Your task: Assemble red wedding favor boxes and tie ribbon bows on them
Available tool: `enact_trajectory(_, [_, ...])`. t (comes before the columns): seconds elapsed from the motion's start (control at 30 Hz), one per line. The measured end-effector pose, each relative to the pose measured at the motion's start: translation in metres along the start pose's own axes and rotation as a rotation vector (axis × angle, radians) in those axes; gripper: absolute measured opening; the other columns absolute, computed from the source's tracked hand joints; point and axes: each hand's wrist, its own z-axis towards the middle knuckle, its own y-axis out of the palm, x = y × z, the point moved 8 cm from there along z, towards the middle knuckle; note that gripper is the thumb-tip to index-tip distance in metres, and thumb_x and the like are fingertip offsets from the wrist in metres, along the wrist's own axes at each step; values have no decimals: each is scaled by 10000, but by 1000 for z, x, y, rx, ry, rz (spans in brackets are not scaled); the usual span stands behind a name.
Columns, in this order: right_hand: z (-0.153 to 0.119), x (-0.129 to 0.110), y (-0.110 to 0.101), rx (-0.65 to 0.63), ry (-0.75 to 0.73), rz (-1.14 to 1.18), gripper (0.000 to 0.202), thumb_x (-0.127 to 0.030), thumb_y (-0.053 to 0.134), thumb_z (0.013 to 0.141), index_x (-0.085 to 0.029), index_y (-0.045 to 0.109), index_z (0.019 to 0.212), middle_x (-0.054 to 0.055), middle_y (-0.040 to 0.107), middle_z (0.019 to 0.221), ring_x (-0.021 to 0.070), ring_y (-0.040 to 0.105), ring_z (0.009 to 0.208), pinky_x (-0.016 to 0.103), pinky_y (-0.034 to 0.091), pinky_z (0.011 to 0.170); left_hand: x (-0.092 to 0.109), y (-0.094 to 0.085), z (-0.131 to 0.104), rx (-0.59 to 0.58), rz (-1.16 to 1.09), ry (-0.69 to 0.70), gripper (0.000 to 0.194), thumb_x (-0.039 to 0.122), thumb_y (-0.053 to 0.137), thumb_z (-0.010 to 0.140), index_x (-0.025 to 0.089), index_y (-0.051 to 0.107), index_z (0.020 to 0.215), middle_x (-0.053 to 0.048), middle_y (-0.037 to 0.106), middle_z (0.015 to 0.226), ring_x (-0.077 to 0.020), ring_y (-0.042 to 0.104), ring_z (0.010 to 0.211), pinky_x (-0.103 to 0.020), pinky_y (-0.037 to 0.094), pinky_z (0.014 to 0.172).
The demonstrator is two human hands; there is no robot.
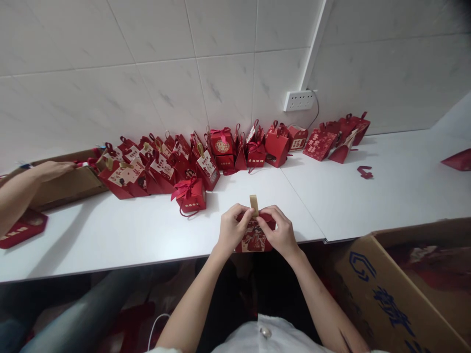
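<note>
In the head view, the left hand (234,223) and right hand (279,230) both pinch the top of a red box (253,240) at the base of its gold ribbon (253,202), beside the white table (147,235)'s near edge. The box lies between them, neither clearly nearer; the ribbon's long axis points wallward.

White tabletop (147,235), two panels meeting at a seam, set along the tiled wall. On it: open cardboard box (69,189) at far left; row of red gift boxes (275,151) along the back; bow-tied box (195,197) just in front of them; loose red strip (365,172) at right. Patterned red box (253,240) at near edge, contact with surface unclear.
</note>
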Motion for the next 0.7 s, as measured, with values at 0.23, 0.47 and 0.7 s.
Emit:
enact_trajectory(0.23, [0, 6, 2, -17, 142, 125, 40, -186, 540, 855, -205, 541, 819, 4, 556, 775, 144, 567, 744, 266, 462, 683, 8, 0, -2, -146, 35, 139, 47, 203, 598, 786, 179, 627, 814, 2, 593, 739, -129, 560, 699, -239, 440, 650])
enact_trajectory(0.47, [4, 12, 7, -87, 185, 232, 83, -187, 484, 882, -206, 560, 855, 12, 564, 807, 150, 567, 777, 276, 454, 704, 7, 2, 2, -184, 56, 163, 79, 171, 568, 809, 183, 619, 868, -10, 617, 796, -131, 574, 735, -240, 445, 670])
enact_trajectory(0.7, [4, 11, 4, -57, 153, 221, 73, -165, 488, 868, -199, 545, 836, 12, 551, 799, 147, 555, 775, 271, 444, 704, 11, 2, 3, -205, 60, 171, 81, 150, 544, 800, 174, 615, 830, -6, 606, 754, -124, 560, 686, -233, 434, 628])
